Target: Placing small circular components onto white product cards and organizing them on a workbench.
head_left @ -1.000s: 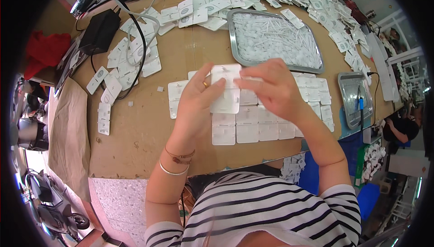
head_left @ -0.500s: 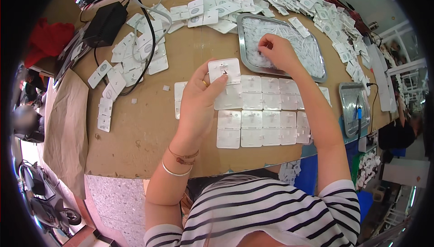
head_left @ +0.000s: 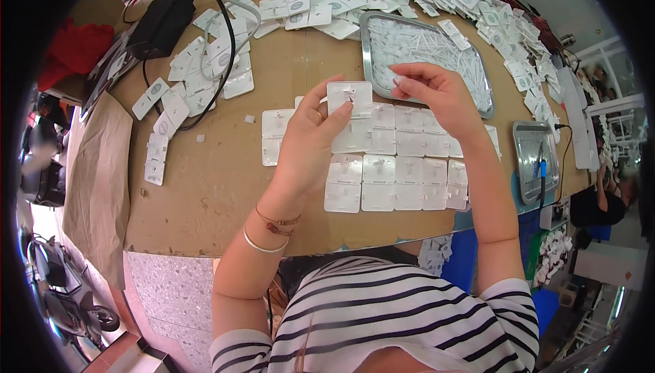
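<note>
My left hand [head_left: 315,131] grips a white plastic cover plate [head_left: 349,97] between thumb and fingers, its moulded inner side turned up. To its right, my right hand [head_left: 437,93] hangs over the near rim of a metal tray [head_left: 364,55] filled with small white translucent plastic parts [head_left: 437,49]. Thumb and forefinger are pinched; whatever is between them is too small to make out. Below both hands, white plates [head_left: 379,199] lie in neat rows on the brown cardboard tabletop [head_left: 205,216].
White plates [head_left: 477,4] lie heaped along the far edge and at the left [head_left: 235,83]. A black power box [head_left: 162,25] and looping cables [head_left: 228,52] stand at the left. At the right is a smaller metal tray [head_left: 525,161] with a blue-handled tool [head_left: 543,169].
My right hand has lifted from among the small parts and drawn back toward the tray's near rim. My left hand has shifted slightly up and right with its plate.
</note>
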### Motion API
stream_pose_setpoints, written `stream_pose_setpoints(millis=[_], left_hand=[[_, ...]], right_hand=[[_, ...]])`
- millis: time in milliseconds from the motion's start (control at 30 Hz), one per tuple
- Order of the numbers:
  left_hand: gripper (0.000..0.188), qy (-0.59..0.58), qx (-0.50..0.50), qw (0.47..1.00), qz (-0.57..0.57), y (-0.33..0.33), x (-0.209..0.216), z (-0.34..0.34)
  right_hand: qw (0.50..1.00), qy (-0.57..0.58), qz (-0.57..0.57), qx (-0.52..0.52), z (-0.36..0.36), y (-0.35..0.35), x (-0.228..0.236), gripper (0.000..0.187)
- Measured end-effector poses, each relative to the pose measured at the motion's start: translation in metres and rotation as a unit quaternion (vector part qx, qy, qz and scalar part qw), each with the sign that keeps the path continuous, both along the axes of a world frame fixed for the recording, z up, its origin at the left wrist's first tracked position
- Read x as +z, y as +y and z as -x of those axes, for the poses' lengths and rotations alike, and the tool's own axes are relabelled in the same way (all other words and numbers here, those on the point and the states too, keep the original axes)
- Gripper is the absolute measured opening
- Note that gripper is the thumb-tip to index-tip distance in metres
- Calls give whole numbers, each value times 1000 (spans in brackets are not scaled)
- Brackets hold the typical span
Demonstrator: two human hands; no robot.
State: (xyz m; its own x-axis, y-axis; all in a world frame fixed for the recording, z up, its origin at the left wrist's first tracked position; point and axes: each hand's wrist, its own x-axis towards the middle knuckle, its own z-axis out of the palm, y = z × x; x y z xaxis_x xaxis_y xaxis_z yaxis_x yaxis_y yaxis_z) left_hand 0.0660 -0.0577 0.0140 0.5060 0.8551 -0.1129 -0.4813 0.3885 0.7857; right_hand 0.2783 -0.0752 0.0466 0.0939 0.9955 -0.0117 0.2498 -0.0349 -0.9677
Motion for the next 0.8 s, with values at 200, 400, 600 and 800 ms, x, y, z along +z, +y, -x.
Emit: stream_pose_setpoints(millis=[200,400,600,800], left_hand=[[47,-2,-34,999,2,-5,3,0],[59,80,-59,994,-37,-5,1,3],[60,82,-30,993,-74,-9,7,2],[57,60,-42,994,-78,-9,9,1]], right_hand=[[995,80,-42,30,23,-22,6,15],[995,69,-68,19,38,-29,8,13],[995,-38,-91,19,49,-28,-1,19],[996,-44,-75,-30,57,-27,-3,24]])
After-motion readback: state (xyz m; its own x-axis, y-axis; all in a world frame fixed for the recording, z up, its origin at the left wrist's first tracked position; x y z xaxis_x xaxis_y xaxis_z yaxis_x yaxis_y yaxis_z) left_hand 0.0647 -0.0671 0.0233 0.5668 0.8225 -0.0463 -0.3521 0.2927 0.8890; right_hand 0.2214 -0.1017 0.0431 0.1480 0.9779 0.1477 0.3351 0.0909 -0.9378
